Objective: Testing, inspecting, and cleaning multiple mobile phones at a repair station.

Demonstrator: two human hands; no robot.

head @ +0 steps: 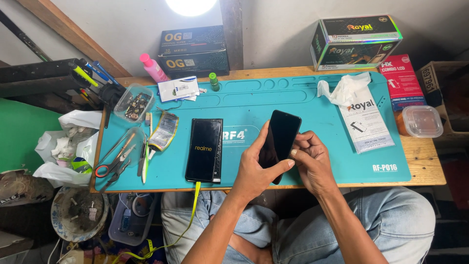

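Teal work mat (312, 105) is covering most of the wooden bench (430, 166); everything below is lying on or around it.

Two dark boxes (194, 51) are standing stacked at the back wall, left of centre. A green-edged box (355, 41) is sitting at the back right, with a red box (401, 80) just beside it and a clear plastic container (422, 121) in front of that.

A white printed pouch (365, 124) is lying on the mat's right part, a crumpled white tissue (344, 90) touching its top end.

A second phone (204, 149), screen lit, is lying flat on the mat left of the hands, a yellow cable (195, 198) running from its lower edge down off the bench.

Black phone (278, 142), screen dark, is being held tilted above the mat's front edge, near centre. Left hand (254, 168) is wrapping around its lower left side, thumb lying across the lower edge. Right hand (312, 159) is closing on its right edge, fingers curled against it.

Clear tray (134, 102) of small parts is sitting at the mat's upper left. Scissors (108, 168) with red handles are lying at the left edge among other hand tools. Pink bottle (152, 67) is leaning at the back; a small green bottle (214, 82) is standing upright near it.
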